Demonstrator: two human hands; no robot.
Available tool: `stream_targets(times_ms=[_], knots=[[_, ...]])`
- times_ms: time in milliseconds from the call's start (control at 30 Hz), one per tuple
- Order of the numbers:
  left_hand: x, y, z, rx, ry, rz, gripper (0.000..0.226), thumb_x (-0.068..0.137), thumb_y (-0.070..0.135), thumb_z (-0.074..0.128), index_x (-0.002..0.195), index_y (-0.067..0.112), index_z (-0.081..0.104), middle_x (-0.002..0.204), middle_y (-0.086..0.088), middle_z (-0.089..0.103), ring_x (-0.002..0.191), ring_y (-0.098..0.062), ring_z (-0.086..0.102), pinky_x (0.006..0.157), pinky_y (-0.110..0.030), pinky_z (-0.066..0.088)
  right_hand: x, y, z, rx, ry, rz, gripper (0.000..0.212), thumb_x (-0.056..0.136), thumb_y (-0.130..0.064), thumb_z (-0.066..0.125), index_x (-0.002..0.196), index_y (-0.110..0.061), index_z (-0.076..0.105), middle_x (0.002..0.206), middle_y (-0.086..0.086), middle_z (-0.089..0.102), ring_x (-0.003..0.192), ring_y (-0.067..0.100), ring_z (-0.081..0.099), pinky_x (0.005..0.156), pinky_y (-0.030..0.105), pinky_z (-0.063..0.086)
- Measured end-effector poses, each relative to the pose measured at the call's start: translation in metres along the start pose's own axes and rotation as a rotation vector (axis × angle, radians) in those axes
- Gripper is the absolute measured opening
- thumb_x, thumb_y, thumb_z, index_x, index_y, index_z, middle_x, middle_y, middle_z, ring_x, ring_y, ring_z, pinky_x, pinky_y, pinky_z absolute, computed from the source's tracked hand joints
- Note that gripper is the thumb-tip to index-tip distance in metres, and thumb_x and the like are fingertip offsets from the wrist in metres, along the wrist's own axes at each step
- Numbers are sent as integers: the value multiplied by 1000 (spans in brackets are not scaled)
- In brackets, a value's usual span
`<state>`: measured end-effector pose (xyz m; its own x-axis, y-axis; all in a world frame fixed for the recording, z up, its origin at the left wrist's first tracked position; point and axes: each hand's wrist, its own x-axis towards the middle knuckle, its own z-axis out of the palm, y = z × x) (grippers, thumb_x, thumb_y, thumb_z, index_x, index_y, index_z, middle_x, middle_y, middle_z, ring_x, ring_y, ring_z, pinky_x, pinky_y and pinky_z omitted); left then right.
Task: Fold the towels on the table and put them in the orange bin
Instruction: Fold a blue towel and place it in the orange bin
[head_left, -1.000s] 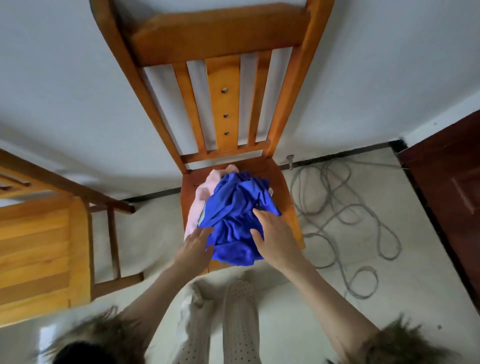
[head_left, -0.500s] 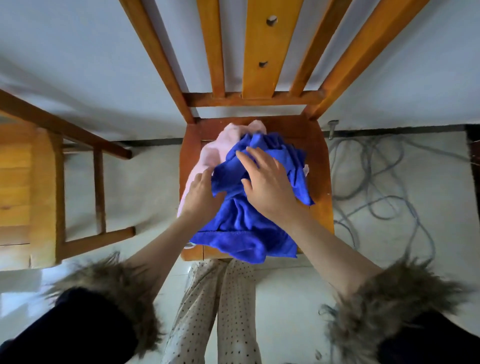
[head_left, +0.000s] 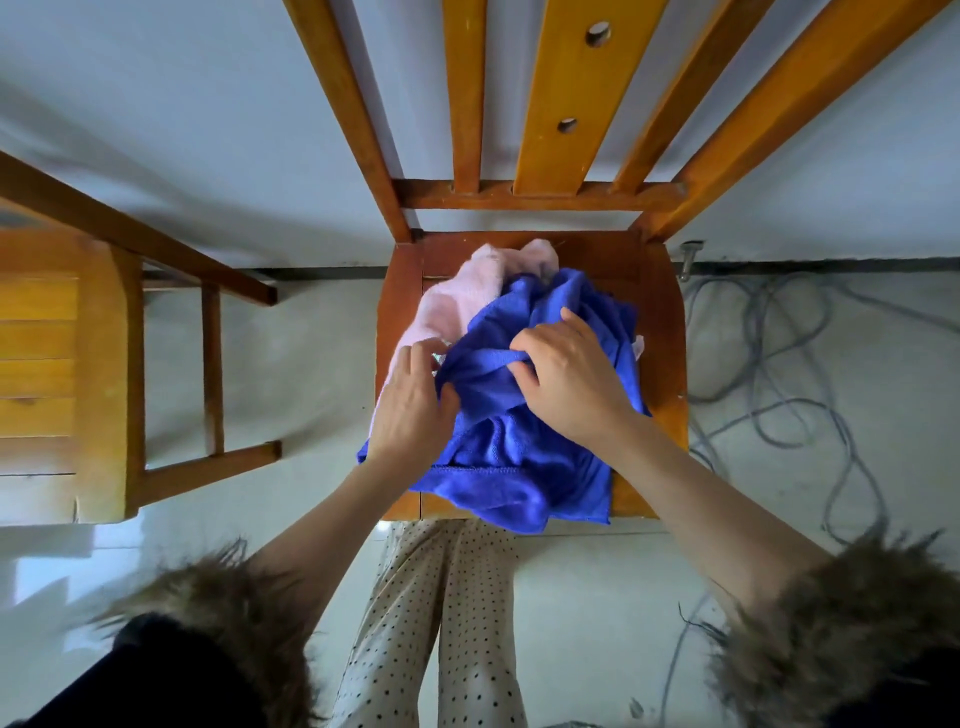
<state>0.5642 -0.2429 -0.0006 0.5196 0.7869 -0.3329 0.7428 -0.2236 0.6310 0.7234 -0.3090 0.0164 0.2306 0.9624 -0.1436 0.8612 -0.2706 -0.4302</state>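
Note:
A crumpled blue towel (head_left: 519, 452) lies heaped on the seat of a wooden chair (head_left: 660, 332), its lower edge hanging over the front. A pale pink towel (head_left: 452, 306) sits under it at the back left. My left hand (head_left: 410, 405) grips the blue towel's left side, fingers curled into the cloth. My right hand (head_left: 566, 374) pinches a raised fold of the blue towel near its middle. No orange bin is in view.
A second wooden chair (head_left: 109, 374) stands to the left, close to the first. Loose grey cables (head_left: 779, 395) sprawl over the pale floor on the right. A white wall runs behind the chair back. My legs in dotted trousers (head_left: 441, 613) stand right before the seat.
The view has come closer over the chair. My right hand has curled from lying flat on the blue towel to pinching a fold, and my left hand has closed on the towel's left side.

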Motion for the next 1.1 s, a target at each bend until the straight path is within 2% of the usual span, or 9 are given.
stream_targets(times_ms=[133,267,367,467,533,633,800,900,1100], knots=[[-16,-2,6,184,40,136,26,81,7,62,105,1,54,104,-16,54,91,-37,52,78,-46,43,8,-2,-4,257,93,242,12,88,-7,54,90,-1,65,71,16,65,69,33,57,78,37,44],[-14,-13,17,425,-110,81,58,80,10,60,135,15,41,134,-12,39,115,-32,40,96,-40,36,17,-2,1,425,87,469,19,90,-13,53,103,-10,66,91,11,69,84,26,61,68,25,40],[-2,-16,17,506,-60,108,60,80,1,51,137,16,40,128,-14,44,108,-33,44,91,-41,38,21,2,4,519,85,558,18,90,-16,55,103,-10,66,96,8,69,90,23,61,63,14,33],[8,-16,12,327,-80,91,40,86,1,49,126,9,50,115,-15,54,101,-34,50,85,-42,40,19,3,2,416,144,504,26,89,-14,57,114,-9,59,109,8,63,101,23,56,76,16,34],[9,-14,6,91,-78,39,28,90,6,51,117,6,57,112,-14,58,98,-32,54,83,-37,43,9,-3,1,215,239,388,24,85,-9,58,109,-5,58,108,14,58,101,30,52,84,31,38],[6,-9,-9,-88,-63,-7,19,90,6,54,105,5,65,104,-10,64,88,-24,57,77,-19,36,-12,-15,4,63,319,266,8,79,-2,62,86,-3,61,93,16,57,84,35,54,72,43,41],[11,2,-38,-226,-49,-30,15,90,8,54,98,10,67,81,8,61,79,-15,54,67,-14,35,-33,-27,17,-177,-18,196,43,71,-27,77,107,-10,63,110,14,59,97,35,57,79,45,44],[20,5,-48,-236,25,-16,12,89,10,55,95,15,65,73,20,56,72,-10,53,62,-4,36,-30,-30,20,-277,18,184,54,58,-35,86,100,-8,65,97,14,62,83,33,62,72,42,49],[30,-13,-37,-177,12,-80,25,89,-3,42,84,18,55,71,16,51,70,-17,48,63,-20,32,-16,-27,43,-342,-8,163,68,58,-43,84,113,-11,61,110,17,61,92,35,61,80,47,49]])
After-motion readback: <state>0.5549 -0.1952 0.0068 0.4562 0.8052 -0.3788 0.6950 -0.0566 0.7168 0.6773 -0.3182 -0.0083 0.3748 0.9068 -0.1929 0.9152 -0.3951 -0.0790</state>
